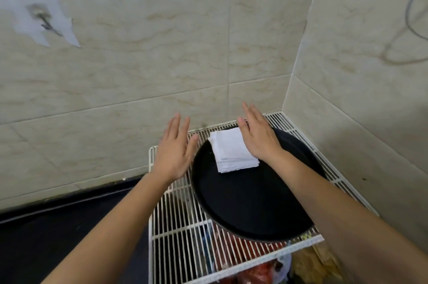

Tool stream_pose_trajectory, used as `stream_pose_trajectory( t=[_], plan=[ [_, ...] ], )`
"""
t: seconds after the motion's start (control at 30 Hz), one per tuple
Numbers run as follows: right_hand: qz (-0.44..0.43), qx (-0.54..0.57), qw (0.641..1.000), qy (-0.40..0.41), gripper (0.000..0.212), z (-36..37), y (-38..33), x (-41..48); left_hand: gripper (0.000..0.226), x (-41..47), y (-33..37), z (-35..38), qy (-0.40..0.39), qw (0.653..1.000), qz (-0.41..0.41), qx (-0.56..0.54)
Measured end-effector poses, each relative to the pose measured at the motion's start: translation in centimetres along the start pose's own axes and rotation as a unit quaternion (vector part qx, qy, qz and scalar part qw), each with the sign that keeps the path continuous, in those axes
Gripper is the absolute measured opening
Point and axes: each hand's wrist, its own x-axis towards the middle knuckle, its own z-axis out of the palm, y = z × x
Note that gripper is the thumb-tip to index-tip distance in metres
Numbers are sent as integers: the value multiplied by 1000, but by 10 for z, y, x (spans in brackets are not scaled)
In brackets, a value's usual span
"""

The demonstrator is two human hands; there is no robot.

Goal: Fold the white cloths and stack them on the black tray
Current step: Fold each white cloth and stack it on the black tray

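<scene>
Tray [250, 205]: black, round, sat on a white wire rack [176, 221]; took up most of the rack's right side, its near edge reaching the rack's front bar.
Cloths [234, 151]: white, folded into a small squarish stack, several layers showing at the near edges; lay inside the tray at its far side, close to the far rim. Rest of the tray floor was bare.
Left hand [174, 151]: open and flat, palm down, fingers together and stretched toward the wall, thumb out to the right; hovered over the rack just beside the tray's left rim. Held nothing. Thumb tip was near the stack's far-left corner; contact could not be told.
Right hand [258, 138]: open and flat, palm down, fingers straight, thumb out to the left; sat over the right part of the stack and covered its right edge. Held nothing. Whether the palm pressed on the cloth or floated just above it could not be told.
Forearms: both bare, came in from the lower corners; the right one crossed over the tray's right side.
Rack: stood in a corner of beige tiled wall [162, 52]; red packets showed dimly through the wires below.
Left of rack: dark desk [69, 226] along the wall's foot.
Right wall: thin grey cable [410, 26] hung in a loop.
</scene>
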Motion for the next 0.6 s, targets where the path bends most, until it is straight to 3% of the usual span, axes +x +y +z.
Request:
stream_pose_trajectory(
  t=[0.13, 0.23, 0.43, 0.6],
  plan=[
    [-97, -40, 994, 30, 61, 12, -77, 8, 72, -42, -38, -66, 103, 989, -58, 91],
    [-175, -67, 982, 21, 64, 51, -142, 5, 68, -95, -75, -113, 131, 970, -117, 168],
    [-346, -73, 934, -56, 76, 173, -298, -67, 70, -270, -177, -210, 160, 885, -306, 314],
    [-455, -58, 884, -89, 84, 248, -424, -161, 73, -418, -234, -282, 196, 824, -415, 333]
  ],
)
